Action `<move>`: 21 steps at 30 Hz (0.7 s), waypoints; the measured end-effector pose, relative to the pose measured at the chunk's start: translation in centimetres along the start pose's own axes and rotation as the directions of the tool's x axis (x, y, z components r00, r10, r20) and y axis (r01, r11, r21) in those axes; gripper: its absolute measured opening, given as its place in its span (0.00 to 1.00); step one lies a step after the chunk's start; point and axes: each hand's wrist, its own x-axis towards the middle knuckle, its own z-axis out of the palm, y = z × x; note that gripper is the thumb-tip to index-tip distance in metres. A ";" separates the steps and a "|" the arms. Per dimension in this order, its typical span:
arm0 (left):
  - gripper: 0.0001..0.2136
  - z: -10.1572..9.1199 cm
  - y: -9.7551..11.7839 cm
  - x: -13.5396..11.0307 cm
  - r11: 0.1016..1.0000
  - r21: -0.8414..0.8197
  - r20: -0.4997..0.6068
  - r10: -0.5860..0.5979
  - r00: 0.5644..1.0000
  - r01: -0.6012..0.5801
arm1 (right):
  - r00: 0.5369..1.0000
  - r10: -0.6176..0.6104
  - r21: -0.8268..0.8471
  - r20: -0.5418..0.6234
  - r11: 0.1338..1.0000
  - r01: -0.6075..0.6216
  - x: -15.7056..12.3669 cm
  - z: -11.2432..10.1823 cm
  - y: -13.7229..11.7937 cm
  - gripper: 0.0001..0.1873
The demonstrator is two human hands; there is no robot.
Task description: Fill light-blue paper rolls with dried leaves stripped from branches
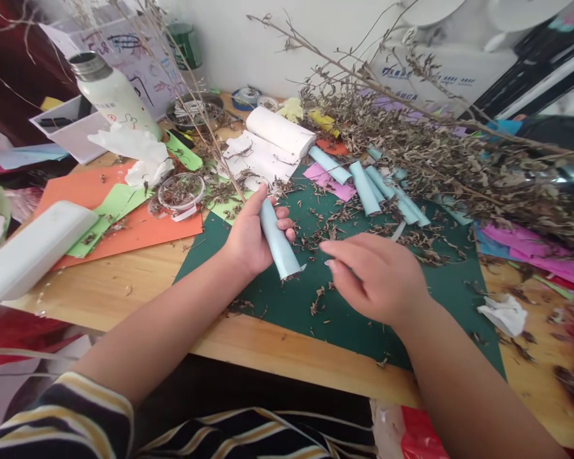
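Note:
My left hand (254, 239) is wrapped round a light blue paper tube (280, 242), which tilts with its near end down. Dark dry leaf bits show at that lower end, beside a small loose corner of paper. To the right, a little apart from the tube, my right hand (375, 274) hovers over the green mat (363, 344). Its fingers are curled together, thumb close to the index finger; whether anything is between them I cannot make out. Crumbled dry leaves (318, 299) lie scattered over the mat. Several more blue paper tubes (365, 188) rest at its far side.
Dry leafy branches (411, 140) spread across the back right. A white paper roll (281, 132) lies behind the tubes. Left are a round tub of leaves (182, 191), orange paper (157, 233), a white bottle (115, 92) and a white device (38, 252). Crumpled tissue (502, 314) sits right.

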 end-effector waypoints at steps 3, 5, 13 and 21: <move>0.15 0.0 -0.1 0.0 1.000 -0.016 -0.029 -0.005 1.000 0.005 | 0.990 -0.057 0.045 0.127 0.998 0.051 0.0 1.3 0.0 0.13; 0.15 0.1 -0.2 -0.1 1.000 -0.024 -0.040 0.001 0.999 -0.002 | 0.984 -0.061 0.095 0.166 0.994 0.045 0.1 1.8 -0.1 0.20; 0.14 0.2 -0.6 -0.4 0.999 -0.035 -0.079 0.028 0.996 -0.031 | 0.989 -0.032 0.169 0.144 0.986 0.008 0.4 2.3 -1.0 0.22; 0.12 -0.1 -1.4 -0.4 0.981 -0.060 -0.095 0.178 0.979 -0.184 | 0.988 0.029 0.148 0.150 0.988 -0.052 0.5 2.6 -1.7 0.15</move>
